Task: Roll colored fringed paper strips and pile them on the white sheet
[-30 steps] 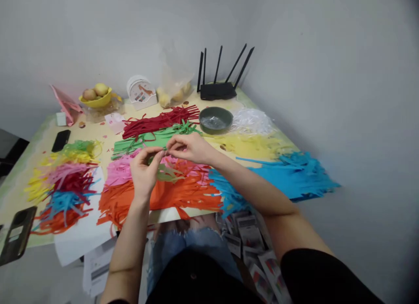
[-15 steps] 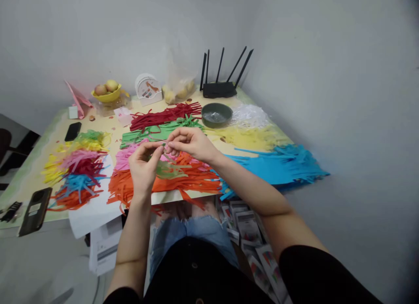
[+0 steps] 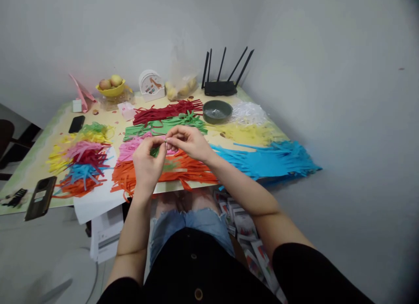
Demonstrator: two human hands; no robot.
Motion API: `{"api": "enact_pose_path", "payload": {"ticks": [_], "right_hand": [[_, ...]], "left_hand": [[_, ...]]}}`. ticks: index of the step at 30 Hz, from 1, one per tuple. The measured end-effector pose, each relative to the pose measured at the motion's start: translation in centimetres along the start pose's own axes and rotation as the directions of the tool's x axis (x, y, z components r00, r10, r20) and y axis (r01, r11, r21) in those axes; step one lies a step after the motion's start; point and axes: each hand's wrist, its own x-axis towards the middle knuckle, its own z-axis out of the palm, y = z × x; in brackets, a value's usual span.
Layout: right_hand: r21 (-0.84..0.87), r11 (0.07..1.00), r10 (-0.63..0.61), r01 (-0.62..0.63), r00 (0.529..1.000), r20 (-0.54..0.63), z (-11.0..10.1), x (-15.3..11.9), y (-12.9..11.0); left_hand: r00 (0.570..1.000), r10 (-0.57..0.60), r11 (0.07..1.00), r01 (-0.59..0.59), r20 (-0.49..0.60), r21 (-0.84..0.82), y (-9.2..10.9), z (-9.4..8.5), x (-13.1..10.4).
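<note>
Above the pink and orange fringes, my left hand [image 3: 149, 162] and my right hand [image 3: 188, 142] meet with thumbs and fingertips pinched together. Between them they grip the top of a green fringed strip [image 3: 170, 165], whose blurred ends hang down over the orange fringe [image 3: 196, 172]. My fingers mostly hide the pinched part. Beneath and behind my hands lie a pink fringe [image 3: 129, 148], a green fringe [image 3: 137, 131] and a dark red fringe [image 3: 166, 111]. To the right spreads a blue fringe [image 3: 271, 161].
Finished-looking small coloured tassels [image 3: 85, 158] lie at left, near a phone [image 3: 41, 198] and a smaller black device [image 3: 77, 124]. At the back stand a yellow fruit bowl [image 3: 111, 91], a router [image 3: 220, 88] and a dark green dish [image 3: 217, 112]. Walls border the table behind and right.
My hands stay pinched together at nearly the same place. The green strip's hanging ends have shifted and show less plainly. The whole view has tilted slightly.
</note>
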Motion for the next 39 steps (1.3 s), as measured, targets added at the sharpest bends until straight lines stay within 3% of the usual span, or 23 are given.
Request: {"api": "enact_pose_path", "payload": {"ticks": [4,7,9,13,16,20,23,28,33,36,38,39], "right_hand": [[-0.018,1.000,-0.003,0.003,1.000,-0.014,0.7,-0.5,-0.1],[-0.021,1.000,0.001,-0.001,1.000,-0.022,0.9,-0.6,-0.2],[-0.028,1.000,-0.008,0.008,1.000,-0.025,1.2,-0.7,0.0],[-0.016,1.000,0.020,-0.020,1.000,-0.019,1.8,-0.8,0.5],[-0.032,0.998,0.061,-0.060,0.998,0.014,1.8,-0.7,0.3],[-0.136,0.990,0.046,-0.044,0.999,0.016,1.6,-0.5,-0.6],[-0.266,0.964,0.003,-0.003,1.000,-0.002,2.0,-0.6,-0.9],[-0.346,0.938,-0.050,0.032,0.998,-0.044,3.2,-0.5,-0.4],[-0.289,0.957,-0.051,0.000,0.984,-0.169,4.5,-0.1,1.0],[-0.213,0.976,0.012,-0.047,0.986,-0.164,4.1,-0.3,2.2],[-0.190,0.979,0.047,-0.078,0.985,-0.166,2.9,-1.0,2.9],[-0.180,0.979,0.063,-0.097,0.980,-0.187,2.1,-1.5,3.2]], "left_hand": [[0.988,-0.153,0.935,0.146,0.003,-0.322,-0.6,0.2,-0.4],[0.977,-0.210,0.866,0.202,0.034,-0.457,-0.9,0.0,-0.9],[0.976,-0.212,0.850,0.209,0.050,-0.483,-0.9,-0.1,-1.3],[0.983,-0.157,0.880,0.098,-0.090,-0.466,-1.1,0.1,-1.9],[0.982,-0.145,0.875,0.070,-0.121,-0.479,-1.5,0.2,-2.2],[0.978,-0.210,0.821,0.167,-0.018,-0.546,-2.3,0.0,-2.4],[0.950,-0.302,0.743,0.285,0.078,-0.606,-3.0,-0.1,-2.6],[0.887,-0.447,0.613,0.396,0.113,-0.684,-4.2,0.1,-3.2],[0.853,-0.505,0.579,0.449,0.133,-0.681,-5.3,-0.1,-4.4],[0.854,-0.447,0.608,0.507,0.266,-0.611,-7.5,-1.5,-3.7],[0.856,-0.409,0.717,0.515,0.315,-0.470,-10.1,-3.7,-1.3],[0.871,-0.403,0.791,0.486,0.281,-0.370,-11.6,-5.1,0.6]]}}
